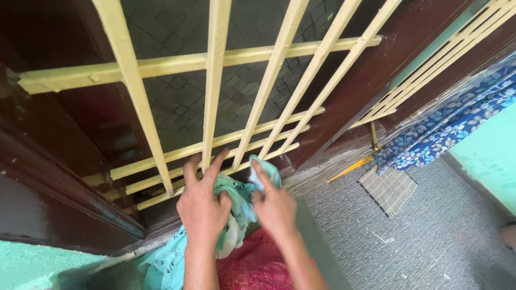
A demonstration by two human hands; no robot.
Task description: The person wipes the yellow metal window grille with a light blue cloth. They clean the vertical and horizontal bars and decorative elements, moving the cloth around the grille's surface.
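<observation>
While bunched against the lower bars, crumpled pale-green patterned cloth, gripped between both hands: left hand closed on it with fingers up on the cream-painted metal window grille, right hand pinching its upper edge. Below, red patterned fabric. Rightward, grey floor, small woven mat, blue floral curtain.

Colours and patterns, window corner.
Grille pale yellow; frame dark brown; cloth mint green with faint print; curtain at right blue floral; garment nearest red patterned; floor grey.
</observation>
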